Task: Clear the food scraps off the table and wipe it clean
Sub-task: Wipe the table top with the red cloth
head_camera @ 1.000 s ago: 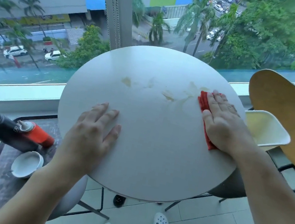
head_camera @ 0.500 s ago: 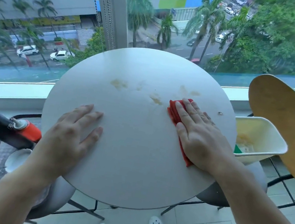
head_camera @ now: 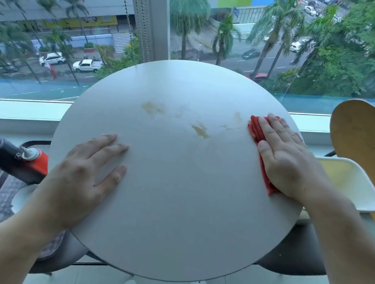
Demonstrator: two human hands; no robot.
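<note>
A round white table [head_camera: 169, 213] fills the middle of the view. Yellowish-brown smears [head_camera: 199, 130] mark its far half, with a fainter patch [head_camera: 152, 107] to the left. My right hand [head_camera: 285, 158] lies flat on a folded red cloth [head_camera: 255, 128], pressing it onto the tabletop near the right rim. The cloth's far end and near corner stick out from under the palm. My left hand [head_camera: 86, 174] rests flat on the table's left near edge, fingers spread, holding nothing.
A white plastic bin [head_camera: 348, 183] sits on the seat right of the table, beside a wooden chair back [head_camera: 372, 158]. On the left chair lie a black and orange tool [head_camera: 3, 155] and a white bowl [head_camera: 20, 198]. A window runs behind the table.
My right hand slid the red cloth leftward toward the smears, then back to the right rim. The left hand stayed planted on the table.
</note>
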